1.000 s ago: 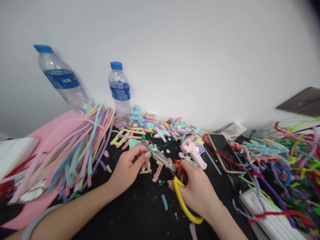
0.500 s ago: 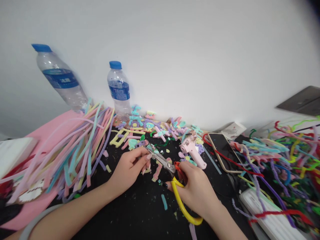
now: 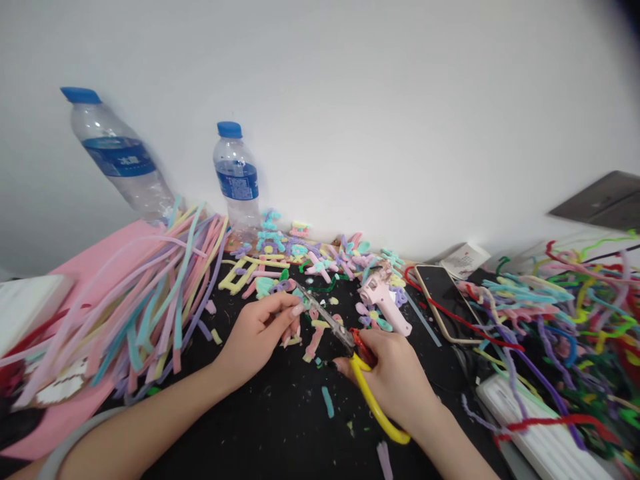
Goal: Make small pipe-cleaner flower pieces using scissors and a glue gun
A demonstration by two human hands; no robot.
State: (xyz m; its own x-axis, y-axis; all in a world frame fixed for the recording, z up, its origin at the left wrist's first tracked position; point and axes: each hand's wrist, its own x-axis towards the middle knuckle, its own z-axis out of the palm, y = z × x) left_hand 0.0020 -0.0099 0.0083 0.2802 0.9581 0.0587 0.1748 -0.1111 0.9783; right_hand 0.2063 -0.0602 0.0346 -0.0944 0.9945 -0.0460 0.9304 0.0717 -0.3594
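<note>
Scissors with a yellow and red handle are gripped in my right hand, blades angled up to the left. The blades look closed or nearly so, their tips beside my left fingertips. My left hand has thumb and fingers pinched together; what lies between them is too small to make out. Around the blades are small pastel pieces, among them a pink and yellow piece. A pink glue gun lies right of the blades.
Two bottles, one tilted and one upright, stand by the wall. Pastel fuzzy stems are heaped at left. At right lie a phone, a white power strip and tangled coloured stems. A teal scrap is in front.
The scissors have shifted slightly right and their blades look closer together. My right hand has moved a little right and down, while my left hand has hardly moved.
</note>
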